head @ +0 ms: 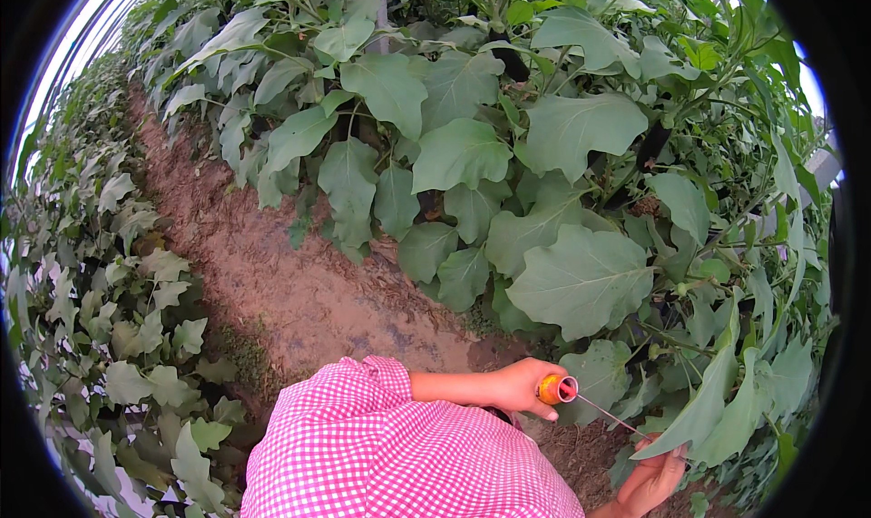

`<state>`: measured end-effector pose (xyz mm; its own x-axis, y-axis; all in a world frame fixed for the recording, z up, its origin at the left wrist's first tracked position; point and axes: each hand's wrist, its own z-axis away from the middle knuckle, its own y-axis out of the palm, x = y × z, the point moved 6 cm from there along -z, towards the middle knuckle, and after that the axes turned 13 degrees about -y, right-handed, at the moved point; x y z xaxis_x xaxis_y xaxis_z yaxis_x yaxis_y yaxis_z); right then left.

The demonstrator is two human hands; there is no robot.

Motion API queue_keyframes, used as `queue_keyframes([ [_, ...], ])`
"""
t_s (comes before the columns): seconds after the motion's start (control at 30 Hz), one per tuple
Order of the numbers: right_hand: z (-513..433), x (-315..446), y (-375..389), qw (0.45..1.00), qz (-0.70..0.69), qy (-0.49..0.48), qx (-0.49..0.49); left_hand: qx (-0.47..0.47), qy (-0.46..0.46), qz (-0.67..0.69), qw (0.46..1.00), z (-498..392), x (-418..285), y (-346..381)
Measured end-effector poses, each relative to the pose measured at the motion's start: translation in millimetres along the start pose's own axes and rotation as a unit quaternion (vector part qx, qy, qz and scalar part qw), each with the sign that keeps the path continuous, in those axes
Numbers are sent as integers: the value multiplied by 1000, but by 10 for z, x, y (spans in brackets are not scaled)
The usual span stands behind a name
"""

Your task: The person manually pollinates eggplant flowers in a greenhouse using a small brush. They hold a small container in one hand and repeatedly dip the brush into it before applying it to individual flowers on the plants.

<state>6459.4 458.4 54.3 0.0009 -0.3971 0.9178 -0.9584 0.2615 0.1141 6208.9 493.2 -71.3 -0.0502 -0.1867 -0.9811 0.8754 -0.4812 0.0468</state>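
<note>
My left hand (522, 387) is closed around a small orange bottle (548, 389). Its round mouth faces right and shows red inside. A thin rod (607, 412) runs from beside that mouth down to my right hand (650, 480), which pinches it between thumb and fingers. Whether the rod's far end enters the bottle or only lies by the rim, I cannot tell. A large eggplant leaf (701, 409) hangs over my right fingers and hides part of them.
Dense eggplant plants (463, 154) fill the top and right, with dark eggplants (653, 145) among the leaves. Another plant row (156, 355) stands at left. A bare soil path (272, 280) runs between the rows. A grey post (822, 167) rises at the right edge.
</note>
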Motion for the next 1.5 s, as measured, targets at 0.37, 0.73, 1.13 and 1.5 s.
queue_keyframes([
  [0.37, 67, 192, -479, 996, -41, 45, 71, 88, -137, -1, 987, -223, -26, 651],
  [0.73, 774, 601, -2455, 990, -82, -32, -108, 279, -73, -114, 951, -708, -258, 2572],
  [1.13, 1058, 856, -3758, 977, -96, -85, -170, 329, -109, -110, 932, -928, -273, 3907],
  [1.5, 764, 637, -4565, 955, -70, -91, -273, 379, -88, -153, 908, -1655, -370, 4582],
])
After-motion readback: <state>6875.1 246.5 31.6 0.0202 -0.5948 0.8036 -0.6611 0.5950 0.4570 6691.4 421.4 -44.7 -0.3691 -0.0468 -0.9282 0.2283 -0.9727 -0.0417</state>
